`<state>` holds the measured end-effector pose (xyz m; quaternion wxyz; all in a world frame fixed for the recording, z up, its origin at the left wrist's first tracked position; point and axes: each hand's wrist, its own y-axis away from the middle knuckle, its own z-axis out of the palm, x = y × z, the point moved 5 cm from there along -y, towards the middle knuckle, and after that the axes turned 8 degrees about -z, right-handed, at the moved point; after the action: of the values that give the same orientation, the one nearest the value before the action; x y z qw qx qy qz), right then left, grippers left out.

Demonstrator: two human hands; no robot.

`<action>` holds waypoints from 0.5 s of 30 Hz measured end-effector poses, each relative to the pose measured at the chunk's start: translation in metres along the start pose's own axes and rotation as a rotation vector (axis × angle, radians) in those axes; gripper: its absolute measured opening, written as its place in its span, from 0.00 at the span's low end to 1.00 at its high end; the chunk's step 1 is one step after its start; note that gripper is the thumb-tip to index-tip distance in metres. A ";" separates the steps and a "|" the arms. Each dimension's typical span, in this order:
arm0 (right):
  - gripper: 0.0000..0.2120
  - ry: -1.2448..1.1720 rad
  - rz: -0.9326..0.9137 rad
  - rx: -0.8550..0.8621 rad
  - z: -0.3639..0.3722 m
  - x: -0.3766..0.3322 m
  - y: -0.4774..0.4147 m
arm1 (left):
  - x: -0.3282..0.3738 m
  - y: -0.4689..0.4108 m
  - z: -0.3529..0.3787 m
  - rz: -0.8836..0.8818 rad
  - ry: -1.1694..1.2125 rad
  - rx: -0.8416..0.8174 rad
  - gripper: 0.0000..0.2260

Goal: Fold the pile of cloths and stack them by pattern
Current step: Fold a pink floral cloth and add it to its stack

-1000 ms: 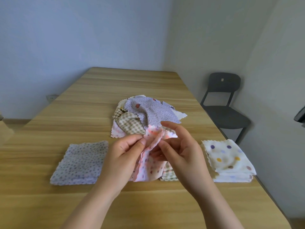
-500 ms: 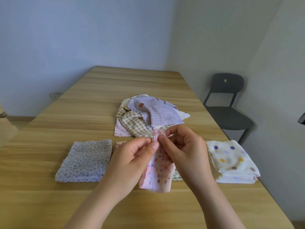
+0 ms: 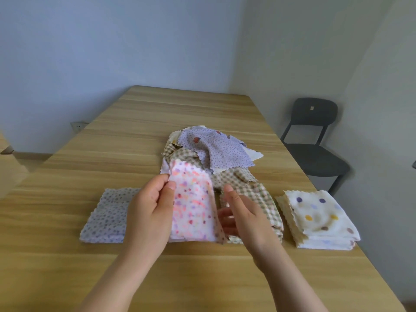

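**The pink spotty cloth is nearly ready to go down**

The person holds a folded pink spotty cloth between both hands, just above the wooden table. The left hand pinches the cloth's near side, with its thumb on top and its fingers behind. The right hand is loose and spread. Its thumb sticks up, away from the cloth, and its fingertips reach in under the cloth's other side.

A purple speckled stack lies just outside the left hand. A brown checked stack lies just behind the right hand, and a white stack with big dots sits further out past it. The messy pile of unfolded cloths waits beyond both hands.

I think the fold is about done, and the next job is to lay this cloth down in its own spot. To do that well, the edges should line up first, so no wavy edge pokes out. The right hand could smooth the cloth flat while the left one holds it steady. It must not land on the checked stack, which is very close. The cloth hides what is under it, so I cannot tell if a pink stack is there.
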<state>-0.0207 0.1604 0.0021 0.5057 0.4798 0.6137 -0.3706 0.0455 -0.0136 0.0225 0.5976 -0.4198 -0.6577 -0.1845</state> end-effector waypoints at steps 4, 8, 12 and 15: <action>0.24 -0.127 0.123 -0.005 0.017 0.016 -0.002 | -0.018 0.001 -0.002 -0.036 -0.075 0.011 0.08; 0.21 -0.312 0.279 -0.046 0.032 0.025 -0.003 | -0.023 0.003 -0.003 -0.077 0.045 -0.009 0.09; 0.22 -0.480 0.408 -0.163 0.045 0.026 -0.001 | -0.023 -0.005 -0.006 -0.101 0.122 0.003 0.11; 0.22 -0.474 0.342 -0.115 0.044 0.023 -0.007 | -0.026 -0.012 -0.003 -0.126 0.088 0.005 0.09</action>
<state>-0.0170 0.1223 -0.0300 0.7163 0.4471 0.4088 -0.3462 0.0361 -0.0316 0.0020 0.6142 -0.3674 -0.6564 -0.2385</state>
